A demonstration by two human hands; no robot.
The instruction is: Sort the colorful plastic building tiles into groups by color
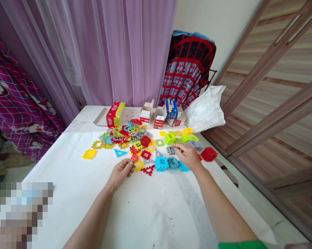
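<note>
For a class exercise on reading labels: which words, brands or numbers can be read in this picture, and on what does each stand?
Red and yellow box: printed lettering, too small to read.
Blue box: white lettering, too blurred to read.
Small open white and red box: print too small to read.
No other text can be read.

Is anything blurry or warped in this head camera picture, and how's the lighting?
Head view: wide-angle warping slants the wooden door and stretches the left forearm; a pixelated patch blurs the lower left corner; light on the white table cover looks soft.
</note>
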